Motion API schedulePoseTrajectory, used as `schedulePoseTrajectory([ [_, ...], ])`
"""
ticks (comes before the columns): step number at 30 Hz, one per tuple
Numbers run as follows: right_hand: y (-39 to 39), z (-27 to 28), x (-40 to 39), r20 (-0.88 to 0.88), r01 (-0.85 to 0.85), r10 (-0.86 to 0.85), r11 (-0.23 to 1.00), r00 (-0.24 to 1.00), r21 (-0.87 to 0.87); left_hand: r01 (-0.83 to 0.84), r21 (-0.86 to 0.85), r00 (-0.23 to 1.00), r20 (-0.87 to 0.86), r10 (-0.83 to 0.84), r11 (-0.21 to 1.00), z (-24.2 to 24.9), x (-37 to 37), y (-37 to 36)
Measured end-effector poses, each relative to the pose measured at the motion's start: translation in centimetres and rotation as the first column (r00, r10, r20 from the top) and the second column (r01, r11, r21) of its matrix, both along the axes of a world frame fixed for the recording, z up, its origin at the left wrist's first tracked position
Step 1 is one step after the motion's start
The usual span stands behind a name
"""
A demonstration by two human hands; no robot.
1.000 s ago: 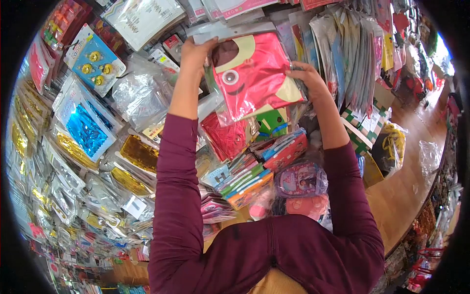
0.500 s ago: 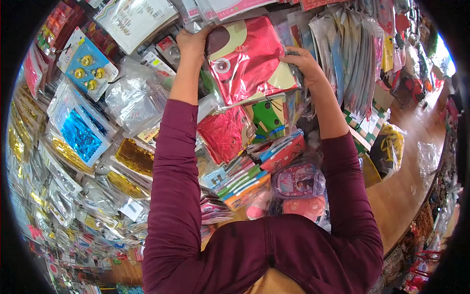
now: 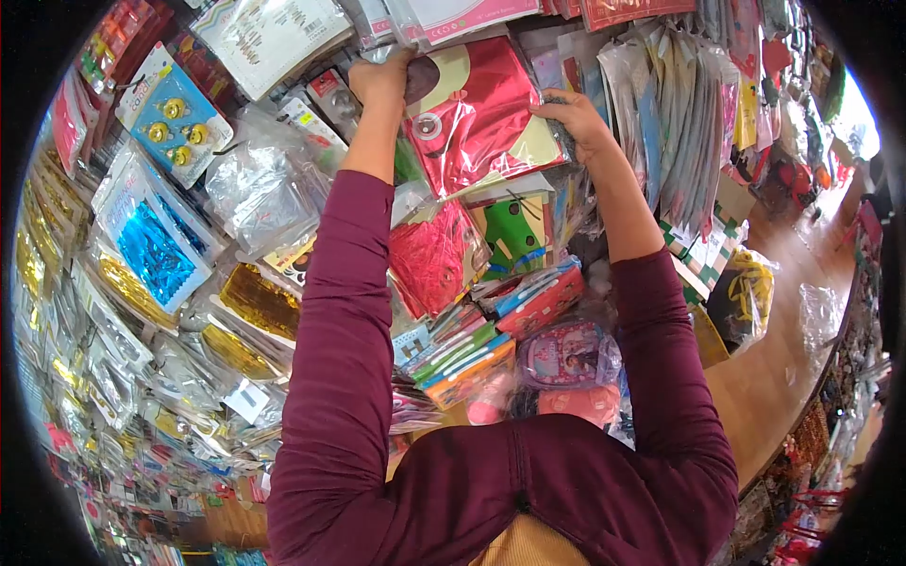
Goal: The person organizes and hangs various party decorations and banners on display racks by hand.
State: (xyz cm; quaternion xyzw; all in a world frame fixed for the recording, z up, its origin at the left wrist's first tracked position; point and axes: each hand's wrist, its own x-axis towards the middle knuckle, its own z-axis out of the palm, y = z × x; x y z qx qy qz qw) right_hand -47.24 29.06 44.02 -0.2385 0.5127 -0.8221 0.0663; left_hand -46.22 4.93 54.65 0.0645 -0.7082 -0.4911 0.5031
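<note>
A clear plastic packet (image 3: 486, 123) with a shiny red item with cream patches inside is held up, tilted, at the top middle. My left hand (image 3: 382, 83) is closed at its upper left corner, fingertips partly hidden by the plastic. At the right edge, my right hand (image 3: 576, 121) pinches the packet, thumb in front and the other fingers mostly behind. Below it lie a shiny red packet (image 3: 434, 259) and a green packet with dark spots (image 3: 514, 231).
Hanging packets (image 3: 670, 123) crowd the right side. Gold and blue foil packets (image 3: 160, 255) hang at the left, below a card with yellow round items (image 3: 175, 118). Lower down are a wrapped pink-and-purple bag (image 3: 571, 354) and colourful flat packs (image 3: 467, 363). Wooden floor (image 3: 764, 387) shows at right.
The red-and-cream packet has shifted slightly left and up, together with my right hand. My left hand keeps its grip, and the view has moved a little.
</note>
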Motion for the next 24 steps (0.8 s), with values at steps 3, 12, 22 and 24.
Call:
schedulePoseTrajectory([
  [3,-0.1,0.1,-0.6,0.009,0.017,-0.017,1.000,1.000,0.016,-0.074,0.020,0.996,0.047,0.073,0.997,0.5,0.8,0.9],
  [12,-0.3,-1.4,-1.0,-0.040,0.087,-0.085,0.994,0.996,0.066,-0.247,-0.202,0.935,0.209,0.288,0.948,-0.4,1.5,1.5],
  [22,3.2,-15.2,6.0,0.220,0.163,-0.188,0.978,0.957,0.128,-0.232,-0.737,0.960,-0.070,0.269,0.634,-12.1,9.9,-0.5],
  [24,4.2,-21.5,8.1,0.388,0.128,-0.156,0.987,0.909,0.097,-0.055,-0.933,0.932,0.081,0.354,0.357,-17.2,12.6,-1.1],
])
